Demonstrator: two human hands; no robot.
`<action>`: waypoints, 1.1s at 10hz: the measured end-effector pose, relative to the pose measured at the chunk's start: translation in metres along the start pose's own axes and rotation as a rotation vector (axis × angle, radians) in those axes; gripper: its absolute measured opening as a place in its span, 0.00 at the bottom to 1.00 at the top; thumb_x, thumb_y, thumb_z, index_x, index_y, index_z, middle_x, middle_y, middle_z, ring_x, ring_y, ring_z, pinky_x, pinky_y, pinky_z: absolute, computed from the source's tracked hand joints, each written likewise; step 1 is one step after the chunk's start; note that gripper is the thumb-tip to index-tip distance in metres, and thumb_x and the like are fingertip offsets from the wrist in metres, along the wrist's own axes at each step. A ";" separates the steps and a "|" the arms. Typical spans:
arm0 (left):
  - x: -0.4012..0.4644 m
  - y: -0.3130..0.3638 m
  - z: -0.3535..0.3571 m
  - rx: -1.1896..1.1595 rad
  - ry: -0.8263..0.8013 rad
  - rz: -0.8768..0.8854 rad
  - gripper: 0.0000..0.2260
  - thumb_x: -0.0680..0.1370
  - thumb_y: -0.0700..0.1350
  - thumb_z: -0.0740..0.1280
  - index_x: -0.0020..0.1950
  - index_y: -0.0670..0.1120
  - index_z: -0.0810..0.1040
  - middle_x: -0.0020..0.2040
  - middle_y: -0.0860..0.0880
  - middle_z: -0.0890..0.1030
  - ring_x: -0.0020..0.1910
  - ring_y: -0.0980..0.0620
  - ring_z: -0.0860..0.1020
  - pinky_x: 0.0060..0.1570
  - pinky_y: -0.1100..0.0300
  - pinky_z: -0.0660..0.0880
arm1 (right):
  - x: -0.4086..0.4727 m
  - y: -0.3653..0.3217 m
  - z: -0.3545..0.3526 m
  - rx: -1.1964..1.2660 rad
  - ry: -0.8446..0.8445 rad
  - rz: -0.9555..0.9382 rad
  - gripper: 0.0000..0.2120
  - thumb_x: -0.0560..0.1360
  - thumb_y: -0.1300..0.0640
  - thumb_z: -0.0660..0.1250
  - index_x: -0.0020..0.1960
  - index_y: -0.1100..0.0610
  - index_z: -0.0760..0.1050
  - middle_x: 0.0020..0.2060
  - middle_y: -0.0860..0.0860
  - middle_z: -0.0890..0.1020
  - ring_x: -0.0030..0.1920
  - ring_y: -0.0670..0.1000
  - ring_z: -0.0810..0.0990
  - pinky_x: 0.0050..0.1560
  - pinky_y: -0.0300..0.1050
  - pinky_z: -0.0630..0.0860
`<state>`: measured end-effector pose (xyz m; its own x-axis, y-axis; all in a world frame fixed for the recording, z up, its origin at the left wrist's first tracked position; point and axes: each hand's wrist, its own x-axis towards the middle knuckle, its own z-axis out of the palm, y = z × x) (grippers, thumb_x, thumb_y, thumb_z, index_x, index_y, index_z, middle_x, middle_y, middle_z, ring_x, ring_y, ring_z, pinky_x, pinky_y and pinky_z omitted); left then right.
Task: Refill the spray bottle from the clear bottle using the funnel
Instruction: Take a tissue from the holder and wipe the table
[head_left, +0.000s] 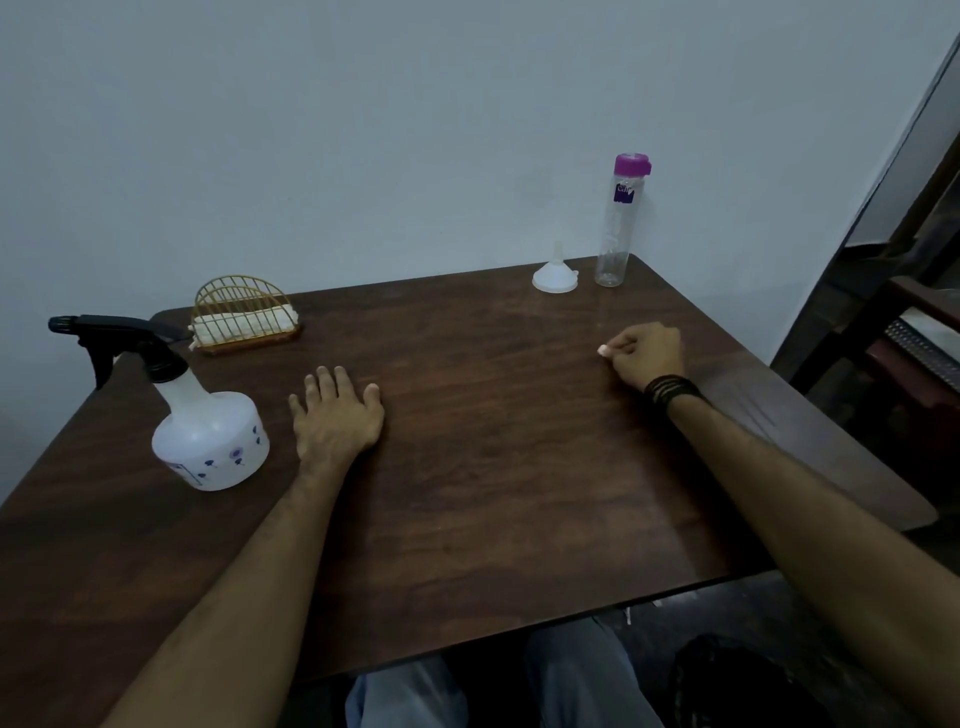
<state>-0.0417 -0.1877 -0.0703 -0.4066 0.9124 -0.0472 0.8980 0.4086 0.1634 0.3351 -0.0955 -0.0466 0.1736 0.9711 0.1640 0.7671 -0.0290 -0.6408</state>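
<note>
A white spray bottle (210, 434) with a black trigger head stands on the left side of the dark wooden table (493, 467). At the far right corner stands a tall clear bottle (615, 234) with a purple cap. Just left of it a white funnel (555, 273) rests upside down, spout up. My left hand (337, 415) lies flat, palm down, fingers apart, just right of the spray bottle and not touching it. My right hand (644, 353) rests on the table as a loose fist, well in front of the clear bottle, holding nothing that I can see.
A gold wire napkin holder (244, 317) with white napkins sits at the back left, behind the spray bottle. A pale wall runs behind the table. Dark furniture (904, 338) stands off the right edge. My knees show below the near edge.
</note>
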 end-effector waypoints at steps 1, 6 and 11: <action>-0.001 0.000 0.000 0.002 -0.001 -0.002 0.32 0.84 0.61 0.44 0.83 0.44 0.47 0.83 0.42 0.46 0.82 0.43 0.45 0.78 0.42 0.42 | -0.045 -0.032 0.022 -0.019 -0.127 -0.194 0.05 0.71 0.51 0.78 0.43 0.52 0.87 0.40 0.46 0.87 0.38 0.41 0.82 0.49 0.35 0.78; -0.003 -0.001 -0.004 0.015 -0.022 0.017 0.32 0.84 0.61 0.43 0.83 0.44 0.47 0.83 0.42 0.46 0.82 0.44 0.45 0.78 0.42 0.42 | -0.045 -0.013 0.004 -0.030 -0.095 -0.119 0.01 0.72 0.54 0.77 0.42 0.48 0.86 0.41 0.47 0.87 0.41 0.42 0.82 0.54 0.37 0.79; -0.006 -0.006 -0.005 0.020 -0.029 0.073 0.30 0.85 0.58 0.43 0.83 0.43 0.47 0.83 0.43 0.46 0.82 0.45 0.45 0.79 0.43 0.42 | -0.110 -0.152 0.115 0.056 -0.379 -0.503 0.04 0.70 0.51 0.76 0.44 0.50 0.86 0.39 0.47 0.87 0.41 0.45 0.85 0.50 0.41 0.81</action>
<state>-0.0450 -0.1957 -0.0659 -0.3352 0.9400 -0.0641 0.9283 0.3412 0.1477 0.1284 -0.1710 -0.0529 -0.4387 0.8794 0.1849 0.6626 0.4556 -0.5945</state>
